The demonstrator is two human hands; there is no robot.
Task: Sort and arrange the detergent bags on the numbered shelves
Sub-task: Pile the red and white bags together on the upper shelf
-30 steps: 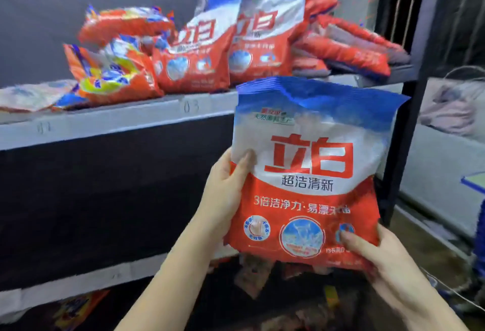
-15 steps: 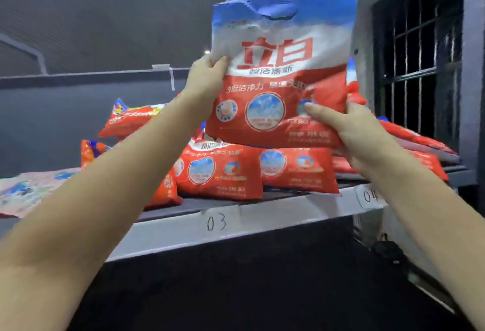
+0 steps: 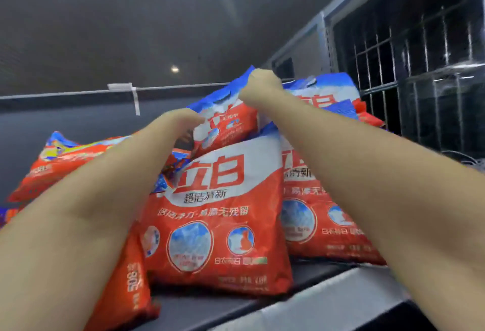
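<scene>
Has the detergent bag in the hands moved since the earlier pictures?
Yes. The bag, held by both hands, went from below the shelf edge up onto the pile of bags behind it.

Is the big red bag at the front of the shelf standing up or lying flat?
Standing up, tilted back. The front bag rests its bottom edge on the shelf and its top leans against the bags behind.

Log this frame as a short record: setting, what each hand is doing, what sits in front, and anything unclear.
setting: upper shelf stacked with red, white and blue detergent bags
left hand: grips the left side of the raised bag
right hand: grips the raised bag's top edge
raised bag: tilted, behind and above the front bag
front bag: leaning upright near the shelf edge
right bag: beside the front bag, partly behind the right forearm
unclear: shelf number labels not in view
</scene>
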